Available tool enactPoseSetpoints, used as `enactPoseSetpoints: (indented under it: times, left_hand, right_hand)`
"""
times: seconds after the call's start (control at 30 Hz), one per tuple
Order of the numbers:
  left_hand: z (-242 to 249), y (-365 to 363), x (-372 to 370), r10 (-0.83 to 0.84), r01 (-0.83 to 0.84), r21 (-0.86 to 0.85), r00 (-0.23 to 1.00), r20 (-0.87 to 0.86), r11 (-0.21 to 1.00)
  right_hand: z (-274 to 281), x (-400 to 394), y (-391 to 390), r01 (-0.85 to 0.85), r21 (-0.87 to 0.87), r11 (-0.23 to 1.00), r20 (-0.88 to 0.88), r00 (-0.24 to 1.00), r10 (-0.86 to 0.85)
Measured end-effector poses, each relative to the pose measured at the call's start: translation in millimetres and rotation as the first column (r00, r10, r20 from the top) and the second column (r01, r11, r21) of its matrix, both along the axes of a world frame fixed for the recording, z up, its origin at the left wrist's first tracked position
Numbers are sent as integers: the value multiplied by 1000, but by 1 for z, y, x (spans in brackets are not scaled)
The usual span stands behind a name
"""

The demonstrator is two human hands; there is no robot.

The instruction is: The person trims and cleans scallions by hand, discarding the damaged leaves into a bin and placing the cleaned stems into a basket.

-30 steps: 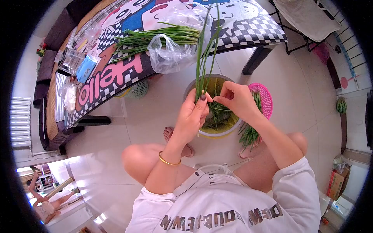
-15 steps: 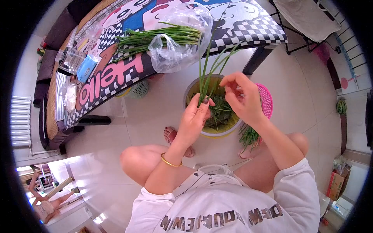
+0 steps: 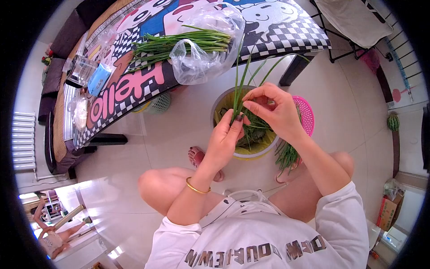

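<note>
My left hand [image 3: 229, 131] is closed around the lower ends of a few upright garlic chives [image 3: 240, 87]. My right hand [image 3: 277, 110] pinches at the same stalks just above, its thumb and forefinger against them. Directly beneath both hands stands a round bin [image 3: 218, 105] with a grey rim and a yellow liner, holding leafy green scraps [image 3: 255, 134]. Beside it, partly hidden by my right forearm, is a pink perforated basket [image 3: 306, 114], with more chives [image 3: 287, 154] near it.
A patterned table [image 3: 286, 38] bears a large bunch of chives [image 3: 179, 47] in a clear plastic bag [image 3: 197, 67], a blue packet [image 3: 99, 79] and a clear container [image 3: 82, 71]. A green basket [image 3: 160, 103] is under the table. A folding chair [image 3: 354, 22] stands at right.
My right hand has moved left, bringing its fingertips onto the chives in my left hand. The chive blades have spread, one now bending far right. My left hand has barely moved.
</note>
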State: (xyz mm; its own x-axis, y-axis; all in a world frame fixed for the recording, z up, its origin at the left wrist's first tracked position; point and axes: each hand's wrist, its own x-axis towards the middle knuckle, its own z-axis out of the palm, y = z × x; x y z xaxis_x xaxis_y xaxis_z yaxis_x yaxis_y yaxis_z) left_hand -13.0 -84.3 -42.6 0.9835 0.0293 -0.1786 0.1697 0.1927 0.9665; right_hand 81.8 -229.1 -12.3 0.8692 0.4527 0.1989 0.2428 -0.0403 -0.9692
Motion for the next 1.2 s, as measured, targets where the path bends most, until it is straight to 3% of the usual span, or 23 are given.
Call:
enactPoseSetpoints:
  times: [0.03,0.13,0.23,0.37,0.47,0.57,0.7,0.73,0.8,0.87,0.93,1.03,1.07,1.2]
  left_hand:
    - [0,1,1,0,0,-6,1000,-2,1000]
    - [1,5,-1,-36,36,-13,999,-22,999]
    - [6,6,-4,-37,36,-23,999,-30,999]
    - [13,13,-4,54,-55,-25,998,-32,998]
    - [18,17,-4,120,-121,-22,992,-22,992]
    - [19,17,-5,145,-145,-3,989,-20,989]
    - [14,15,-7,105,-105,-1,994,-23,994]
    - [12,15,-8,88,-89,-11,996,-24,996]
    - [12,11,-10,73,-71,32,997,-33,997]
    - [11,5,-12,56,-54,37,997,-53,998]
    - [3,-3,-16,35,-35,3,996,-81,999]
    - [-10,-18,-22,-21,7,-107,991,-130,994]
    - [-14,-22,-25,-31,23,-62,992,-124,998]
    - [-29,-36,-38,-59,11,-214,973,-221,977]
  right_hand:
    - [-1,0,1,4,15,1000,-6,1000,-4]
    - [-3,2,-2,103,-163,981,187,980,-72]
    - [0,14,-6,252,-186,950,221,952,-209]
    - [-1,16,-10,169,-170,971,120,981,-150]
    - [-8,15,-18,36,-347,937,120,993,6]
    - [-9,11,-17,-111,-727,678,-13,989,147]
    - [-44,2,-23,-151,-857,493,64,918,392]
    - [-48,3,-27,-176,-843,508,75,897,435]
    - [-36,4,-25,-279,-643,714,36,919,392]
    - [-31,7,-20,-393,-356,848,-49,914,403]
    - [-28,9,-12,-484,4,875,-146,866,479]
    - [-11,5,-6,-336,381,861,-453,744,491]
    - [-7,3,-3,-275,375,885,-448,782,433]
    - [-5,12,-6,-69,459,886,-492,810,318]
